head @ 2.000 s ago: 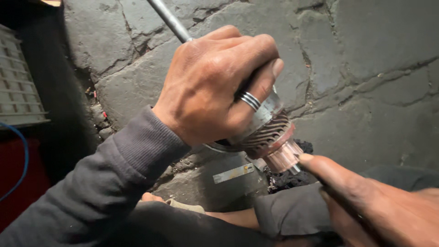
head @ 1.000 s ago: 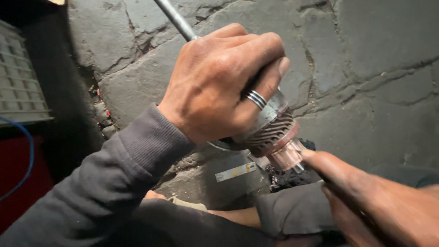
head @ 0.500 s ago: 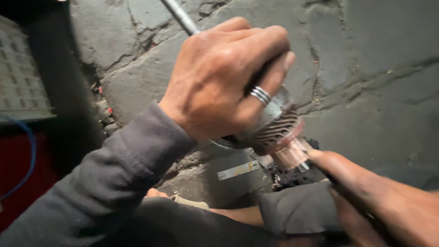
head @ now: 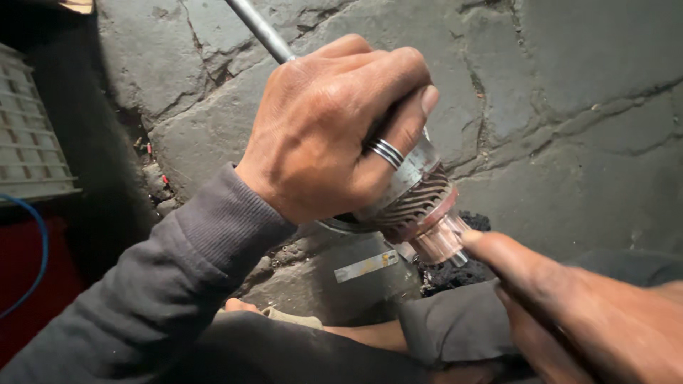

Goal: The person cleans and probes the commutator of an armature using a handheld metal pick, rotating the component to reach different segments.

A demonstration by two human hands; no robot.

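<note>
While the left hand [head: 334,128] wraps the rotor [head: 420,206] from above, fingers [head: 398,78] closed around its laminated body, the whole part is held up in the air over the stone floor [head: 569,107], tilted, commutator end low and toward the right. Steel shaft [head: 260,32] sticks out past the knuckles toward the top edge of view. Banded ring [head: 386,153] on one finger of that hand. Copper-coloured commutator [head: 437,238] is the exposed end; slanted slots show just above it. Right hand [head: 590,320] comes in from the lower right corner, one fingertip [head: 484,245] touching the commutator's side; the other fingers of that hand are blurred and partly out of frame, so can't tell whether they're curled or holding anything. Grey sleeve [head: 156,284] on the left arm. Below the rotor: grey metal piece [head: 356,270] with a pale strip on the floor, dark crumbly lump [head: 448,274] just beside it. White slatted crate [head: 28,142] at the left edge, blue cable [head: 39,263] under it.
</note>
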